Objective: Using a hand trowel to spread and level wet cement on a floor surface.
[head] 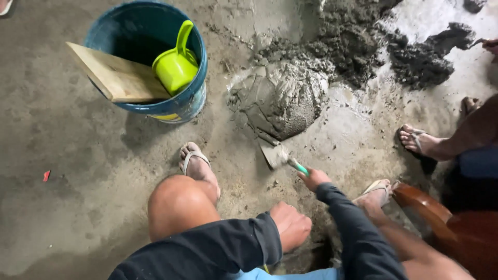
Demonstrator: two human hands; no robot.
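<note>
My right hand [313, 179] grips the green handle of a trowel [277, 154], whose mortar-smeared blade touches the floor at the near edge of a mound of wet grey mortar [282, 98]. My left hand [290, 225] is closed in a fist with nothing in it, hanging between my knees above the floor. Both arms wear dark long sleeves. My sandalled left foot [196, 163] and right foot [376, 192] stand on either side of the trowel.
A blue bucket [192, 96] at the upper left holds a green scoop [176, 65] and a wooden board [116, 78]. Loose dark sand [420, 62] lies beyond the mound. Another person's sandalled foot [420, 141] and leg are at the right, beside a brown wooden chair [441, 218].
</note>
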